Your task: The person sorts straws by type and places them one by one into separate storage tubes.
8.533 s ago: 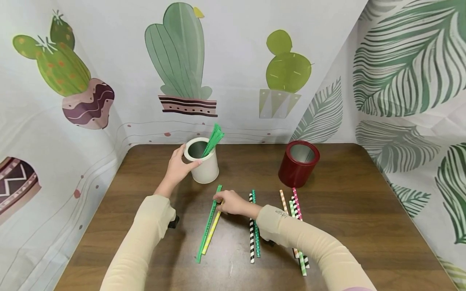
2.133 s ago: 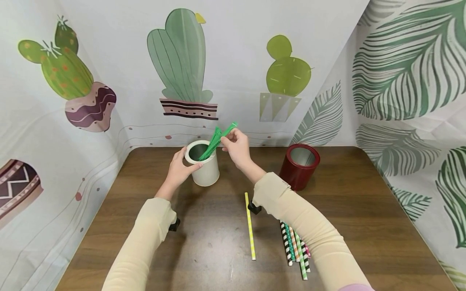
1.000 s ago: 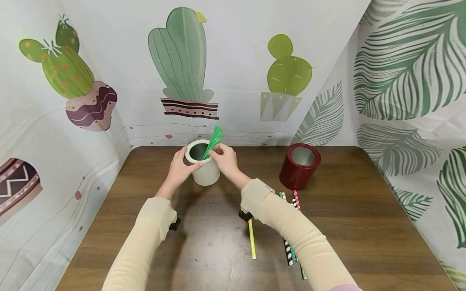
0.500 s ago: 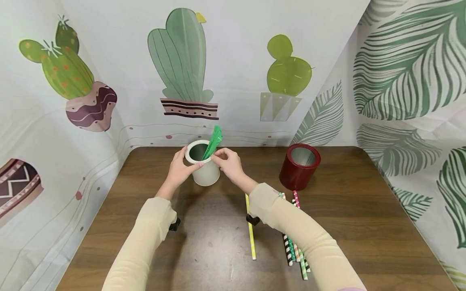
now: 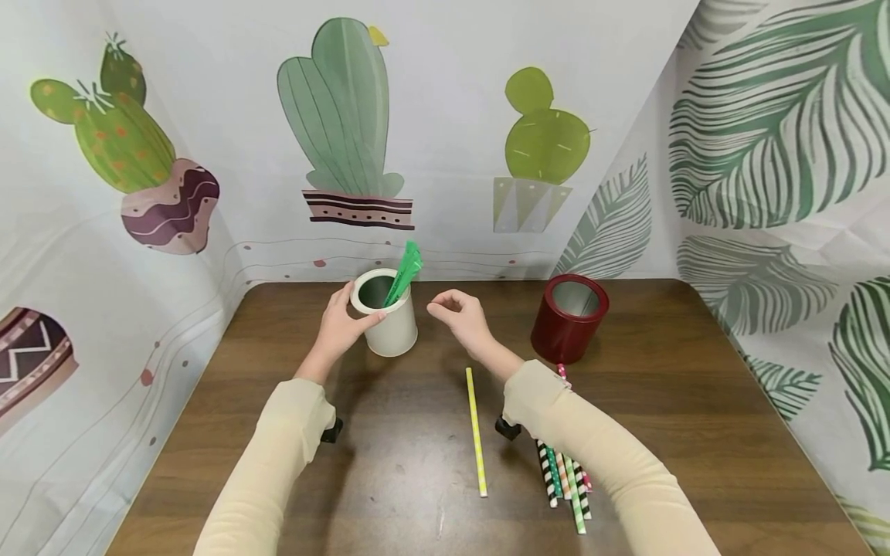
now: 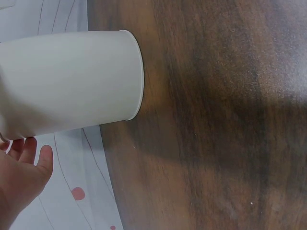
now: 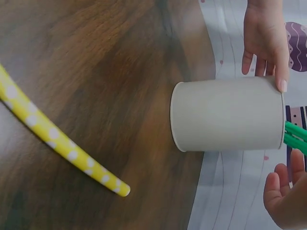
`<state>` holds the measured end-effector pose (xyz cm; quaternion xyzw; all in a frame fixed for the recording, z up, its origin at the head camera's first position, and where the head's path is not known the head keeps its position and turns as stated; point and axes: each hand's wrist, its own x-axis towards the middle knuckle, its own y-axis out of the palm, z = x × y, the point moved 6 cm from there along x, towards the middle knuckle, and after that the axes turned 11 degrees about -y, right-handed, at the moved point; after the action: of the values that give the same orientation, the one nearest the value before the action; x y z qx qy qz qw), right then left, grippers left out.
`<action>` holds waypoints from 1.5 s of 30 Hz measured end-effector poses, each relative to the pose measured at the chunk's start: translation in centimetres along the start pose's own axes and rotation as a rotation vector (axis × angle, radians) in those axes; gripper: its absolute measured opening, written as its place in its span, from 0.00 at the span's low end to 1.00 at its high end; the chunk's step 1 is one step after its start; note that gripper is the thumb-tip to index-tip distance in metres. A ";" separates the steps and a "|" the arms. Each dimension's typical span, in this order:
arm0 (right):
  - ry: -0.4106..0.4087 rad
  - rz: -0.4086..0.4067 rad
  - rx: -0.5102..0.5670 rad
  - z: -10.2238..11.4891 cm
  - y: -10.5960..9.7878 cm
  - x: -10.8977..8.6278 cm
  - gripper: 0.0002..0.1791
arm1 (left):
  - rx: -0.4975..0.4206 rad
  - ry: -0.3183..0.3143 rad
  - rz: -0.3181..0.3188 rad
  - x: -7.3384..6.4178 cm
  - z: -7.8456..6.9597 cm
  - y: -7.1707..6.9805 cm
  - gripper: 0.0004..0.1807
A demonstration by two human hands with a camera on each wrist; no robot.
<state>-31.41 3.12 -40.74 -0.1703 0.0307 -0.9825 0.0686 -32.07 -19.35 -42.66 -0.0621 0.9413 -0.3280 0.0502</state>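
My left hand (image 5: 341, 328) grips the rim of a white can (image 5: 392, 332), thumb at the front and fingers round the left side. Several long, thin green packets with dark print (image 5: 405, 272) lean inside it, their tops poking out at the right. To the can's right my right hand (image 5: 464, 316) hovers with nothing in it, fingers loosely curled, thumb near the forefinger. The right wrist view shows the can (image 7: 228, 115) from the side, with the right hand (image 7: 290, 194) apart from it. A yellow paper straw with white dots (image 5: 476, 432) lies mid-table.
A dark red can (image 5: 568, 320) stands at the back right, nothing showing inside. In front of it, partly under the right sleeve, lies a bunch of patterned paper straws (image 5: 565, 479). A printed cloth (image 5: 459, 139) hangs behind the wooden table (image 5: 389, 463).
A green packet, earlier on the table, went into the white can; my right hand let go and drew right. The yellow straw and two others were moved right. My left hand stayed on the can.
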 end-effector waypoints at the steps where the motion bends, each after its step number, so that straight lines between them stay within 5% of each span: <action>1: 0.000 0.006 0.011 0.0 -0.2 -0.1 0.08 | 0.002 0.001 -0.001 0.0 0.0 0.0 0.51; 13: 0.023 0.090 0.002 0.0 -2.7 -1.5 0.14 | -0.020 0.012 -0.014 -0.3 0.0 0.2 0.50; 23: 0.003 0.114 -0.082 0.8 -6.7 -2.6 0.17 | -0.110 0.001 -0.079 -2.2 0.3 0.5 0.55; 35: -0.174 -0.012 -0.188 3.6 -13.6 -3.7 0.16 | -0.262 0.055 -0.271 -5.3 -0.6 0.1 0.40; 45: -0.204 -0.121 -0.425 4.1 -18.9 -4.6 0.25 | -0.282 0.078 -0.311 -7.3 -1.1 1.1 0.24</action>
<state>-28.12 22.30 -36.81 -0.2810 0.2194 -0.9340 -0.0252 -25.10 -16.75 -42.06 -0.2002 0.9582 -0.1992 -0.0467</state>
